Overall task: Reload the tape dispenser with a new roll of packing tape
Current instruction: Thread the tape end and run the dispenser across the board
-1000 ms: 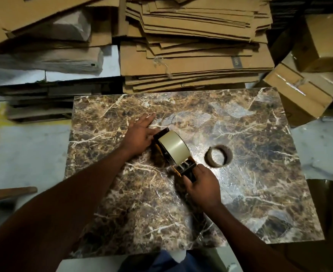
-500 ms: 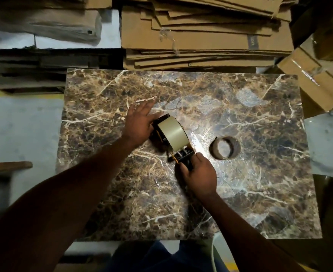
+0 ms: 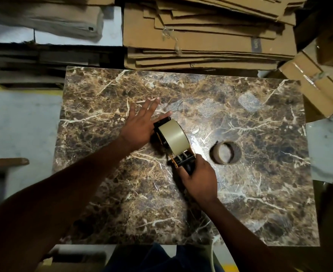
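A black tape dispenser [image 3: 183, 160] lies on the brown marble-patterned table [image 3: 259, 193] near its middle. A full roll of tan packing tape [image 3: 174, 137] sits in the dispenser's frame. My right hand [image 3: 200, 180] is closed around the dispenser's handle at the near end. My left hand [image 3: 142, 122] rests against the roll's left side, fingers spread and pointing away; its thumb touches the dispenser's far end. An empty cardboard tape core [image 3: 226, 153] lies flat on the table to the right of the dispenser, apart from both hands.
Stacks of flattened cardboard [image 3: 210, 36] lie beyond the table's far edge. Taped cardboard boxes [image 3: 316, 83] stand at the right. A wooden piece [image 3: 6, 161] juts in at the left over grey floor.
My left hand's fingers have spread wider and lifted from the table beside the roll. My right hand keeps its hold on the handle. The camera view has shifted slightly.
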{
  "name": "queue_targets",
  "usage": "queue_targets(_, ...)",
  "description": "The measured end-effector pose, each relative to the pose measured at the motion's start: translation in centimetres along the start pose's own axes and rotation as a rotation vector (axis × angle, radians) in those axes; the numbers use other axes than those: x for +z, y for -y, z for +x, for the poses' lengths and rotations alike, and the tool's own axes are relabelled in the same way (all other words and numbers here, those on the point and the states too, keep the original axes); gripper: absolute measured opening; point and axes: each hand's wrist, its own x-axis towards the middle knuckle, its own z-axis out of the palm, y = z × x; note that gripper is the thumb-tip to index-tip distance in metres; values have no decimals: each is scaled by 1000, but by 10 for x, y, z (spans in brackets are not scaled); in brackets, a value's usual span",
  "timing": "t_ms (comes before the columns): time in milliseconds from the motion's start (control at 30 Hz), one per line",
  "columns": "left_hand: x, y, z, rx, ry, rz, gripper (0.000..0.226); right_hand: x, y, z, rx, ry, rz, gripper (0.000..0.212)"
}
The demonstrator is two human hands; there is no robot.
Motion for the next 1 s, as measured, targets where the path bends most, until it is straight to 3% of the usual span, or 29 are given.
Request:
queue_targets(200, 5, 8, -4, 112, 68, 131, 21, 2, -1, 1, -2, 48, -7, 41)
queue_targets(433, 2, 12, -7, 42, 144, 32, 62, 3, 2, 3, -11, 87, -17, 40)
queue_targets(533, 0, 4, -10, -14, 127, -28, 57, 1, 1, 4, -25, 82, -34, 42)
queue_targets(733, 8, 6, -8, -58, 110, -8, 72, 4, 5, 4, -61, 74, -202, 34)
queue_targets(1000, 7, 6, -7, -89, 102, -69, 76, -5, 8, 6, -49, 196, -264, 40)
